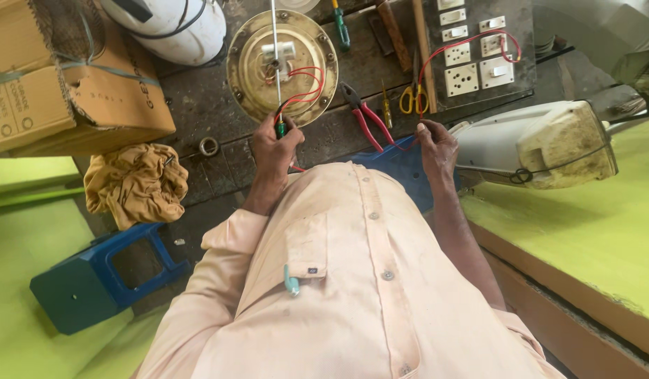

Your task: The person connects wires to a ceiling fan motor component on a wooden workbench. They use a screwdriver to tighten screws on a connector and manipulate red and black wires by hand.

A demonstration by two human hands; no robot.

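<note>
In the head view, the left hand [274,146] is curled tight, its fingers [291,137] wrapped around the green handle of a thin screwdriver [276,63] whose long metal shaft runs straight up across the round brass-coloured metal plate [247,77] lying on the dark worn wooden counter [198,105]. The handle sits at the plate's lower rim, where looped red wires [307,90] come out of the plate's middle and pass down beside the fist. The right hand [437,149] rests on the counter's edge well to the side of the plate; its fingers [424,130] are bent and nearly closed, pinching the end of a thin red wire [458,48] that climbs to a dark board of white switches and sockets [472,49]. Between the two hands lie red-handled pliers [366,121], just beside a small yellow-handled screwdriver [385,109] and yellow-handled scissors [413,98]. Under the right wrist shows a flat blue plastic piece [402,168]. A grimy white appliance housing [542,144] sits just right of that hand. To the left are a cardboard box [72,70], a crumpled mustard-yellow cloth [136,184], a small metal ring [209,146] and a blue plastic stool [79,284] on the floor
</note>
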